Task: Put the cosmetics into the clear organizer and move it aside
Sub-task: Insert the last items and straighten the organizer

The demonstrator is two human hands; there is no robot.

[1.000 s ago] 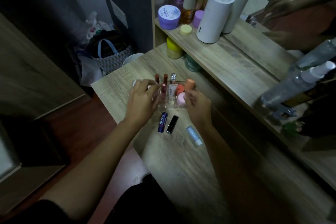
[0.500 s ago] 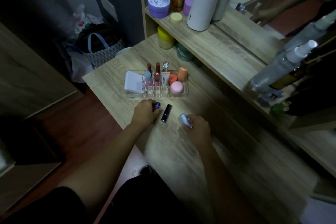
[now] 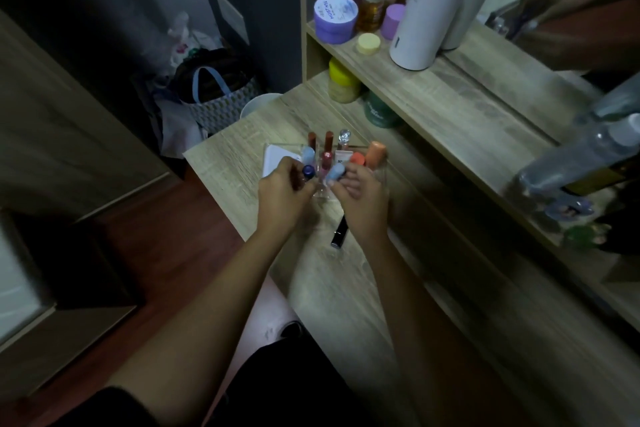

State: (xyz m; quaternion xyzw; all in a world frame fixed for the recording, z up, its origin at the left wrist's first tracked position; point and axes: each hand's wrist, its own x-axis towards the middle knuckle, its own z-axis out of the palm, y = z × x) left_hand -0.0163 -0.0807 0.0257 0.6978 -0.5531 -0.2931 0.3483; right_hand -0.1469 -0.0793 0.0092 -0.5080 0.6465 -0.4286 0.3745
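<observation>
The clear organizer [image 3: 381, 177] stands on the wooden desk [image 3: 346, 288], holding several lipsticks, an orange tube [image 3: 375, 153] and a white compact [image 3: 273, 163]. My left hand [image 3: 282, 199] grips a dark blue stick [image 3: 307, 173] upright over the organizer's front slots. My right hand [image 3: 362, 198] holds a light blue stick [image 3: 335, 173] just beside it, also at the front slots. A black lipstick [image 3: 339, 234] lies on the desk below my right hand, partly hidden by it.
A raised shelf [image 3: 433, 90] behind the organizer carries a white cylinder [image 3: 427, 10], a purple jar [image 3: 335, 18] and bottles. Yellow-lidded [image 3: 343, 80] and green [image 3: 379, 111] jars sit under it. Spray bottles [image 3: 571, 163] stand at right. A bag [image 3: 214, 90] sits on the floor left.
Both hands picked up a stick from the desk and lifted them forward to the organizer. The black lipstick stayed on the desk.
</observation>
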